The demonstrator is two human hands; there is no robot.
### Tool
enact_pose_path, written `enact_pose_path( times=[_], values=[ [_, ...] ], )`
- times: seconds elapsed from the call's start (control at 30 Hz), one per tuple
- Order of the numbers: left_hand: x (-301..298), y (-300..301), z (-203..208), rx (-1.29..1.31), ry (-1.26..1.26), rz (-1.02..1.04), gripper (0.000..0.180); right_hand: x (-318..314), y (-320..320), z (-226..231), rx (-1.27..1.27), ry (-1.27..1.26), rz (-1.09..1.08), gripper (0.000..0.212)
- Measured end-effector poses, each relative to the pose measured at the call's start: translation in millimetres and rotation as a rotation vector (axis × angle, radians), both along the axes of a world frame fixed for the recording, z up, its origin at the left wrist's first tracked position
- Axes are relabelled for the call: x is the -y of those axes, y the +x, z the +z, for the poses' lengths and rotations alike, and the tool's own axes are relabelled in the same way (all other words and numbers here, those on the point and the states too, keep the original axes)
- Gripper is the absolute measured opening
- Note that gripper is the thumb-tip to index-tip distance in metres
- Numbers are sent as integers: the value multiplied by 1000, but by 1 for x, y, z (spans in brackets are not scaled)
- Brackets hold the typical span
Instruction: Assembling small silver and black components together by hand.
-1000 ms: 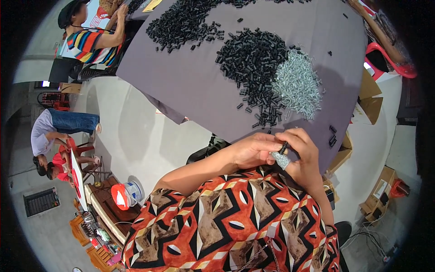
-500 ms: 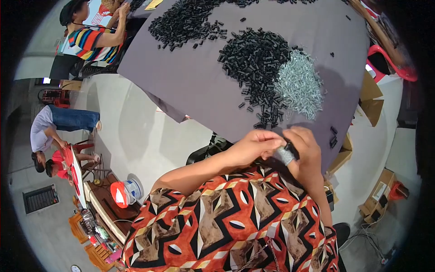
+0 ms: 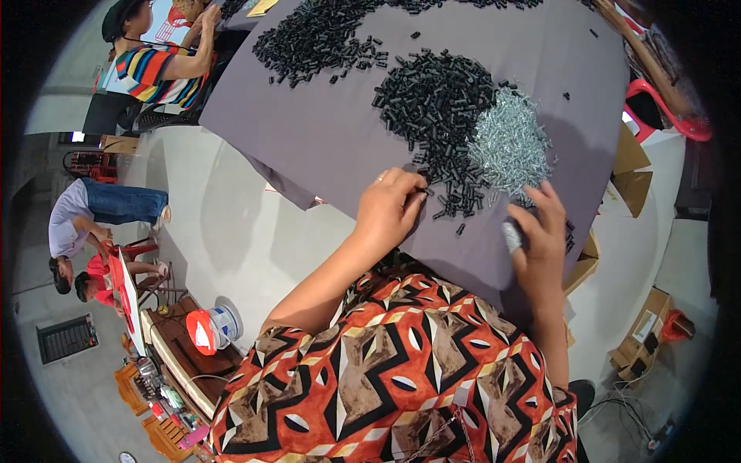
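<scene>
Many black tubes (image 3: pixel 436 100) lie heaped against silver bits (image 3: pixel 509 143) on a grey cloth (image 3: pixel 324 147). Both look light and stiff; tubes may roll, so pinch their sides. The left hand (image 3: pixel 388 212), palm down, curls its fingers at the tubes' near edge; the right hand (image 3: pixel 543 243) parts bent fingers beside the silver bits. Whether either grips anything, I cannot tell.

Whether the left hand (image 3: pixel 392 208) grips a black piece is too small to tell. The right hand (image 3: pixel 542 235) is slightly blurred, its fingers partly hiding what lies beneath them. Single bits in the silver heap (image 3: pixel 509 143) run together, too small to identify. The upper edge cuts off the counter (image 3: pixel 332 143) and the far black heap (image 3: pixel 312 42).
</scene>
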State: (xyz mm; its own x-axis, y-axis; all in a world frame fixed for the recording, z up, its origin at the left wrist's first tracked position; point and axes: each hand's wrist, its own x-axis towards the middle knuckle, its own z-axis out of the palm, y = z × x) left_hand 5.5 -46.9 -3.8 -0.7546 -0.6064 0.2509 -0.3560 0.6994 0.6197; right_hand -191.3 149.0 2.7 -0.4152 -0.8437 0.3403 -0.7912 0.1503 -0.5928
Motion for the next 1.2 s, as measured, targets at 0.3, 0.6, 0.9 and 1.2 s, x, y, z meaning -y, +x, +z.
enact_pose_path(
  times=[0.3,0.6,0.9,1.2],
  values=[
    [2,3,10,61,157,75,18,26,10,3,-106,100,80,32],
    [9,5,3,63,51,-10,18,31,9,-1,-118,23,-17,27],
    [-2,3,16,52,272,-16,20,13,3,-2,-65,-8,-8,38],
    [-2,-10,0,0,-86,-201,19,19,7,4,-67,74,9,35]
  ],
)
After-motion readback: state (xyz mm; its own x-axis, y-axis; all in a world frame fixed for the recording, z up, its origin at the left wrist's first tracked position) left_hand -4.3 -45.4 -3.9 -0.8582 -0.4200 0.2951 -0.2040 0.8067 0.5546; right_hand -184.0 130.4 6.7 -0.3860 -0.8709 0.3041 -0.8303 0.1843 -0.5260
